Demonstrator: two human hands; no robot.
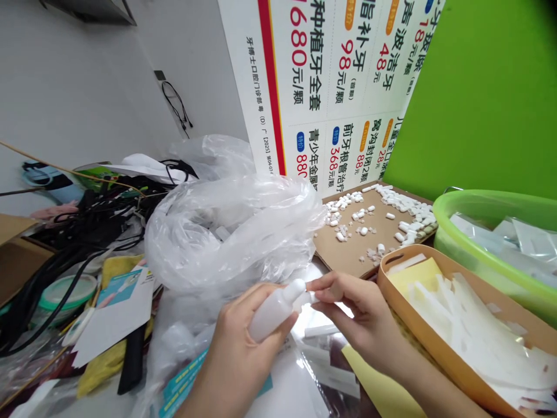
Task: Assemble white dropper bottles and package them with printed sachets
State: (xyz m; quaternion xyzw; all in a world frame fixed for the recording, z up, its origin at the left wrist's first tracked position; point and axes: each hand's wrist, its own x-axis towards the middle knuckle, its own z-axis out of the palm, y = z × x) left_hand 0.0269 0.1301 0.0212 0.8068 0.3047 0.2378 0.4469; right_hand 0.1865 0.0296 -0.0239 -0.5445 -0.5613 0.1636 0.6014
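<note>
My left hand [248, 337] is wrapped round a translucent white plastic bottle [270, 316] with a rounded white cap. The bottle is tilted, its capped end pointing up and to the right. Close behind that cap, the thumb and fingertips of my right hand [354, 307] pinch a small white cap [310, 298]. A whitish neck-like part shows between the two caps; whether it belongs to a second bottle in my left hand I cannot tell.
A large clear plastic bag [235, 226] stands ahead. Beyond my right hand, a cardboard tray [348, 255] holds many small white caps. An orange-brown basket [391, 261] with paper strips and a green tub [444, 215] stand right. Cables and gloves clutter the left.
</note>
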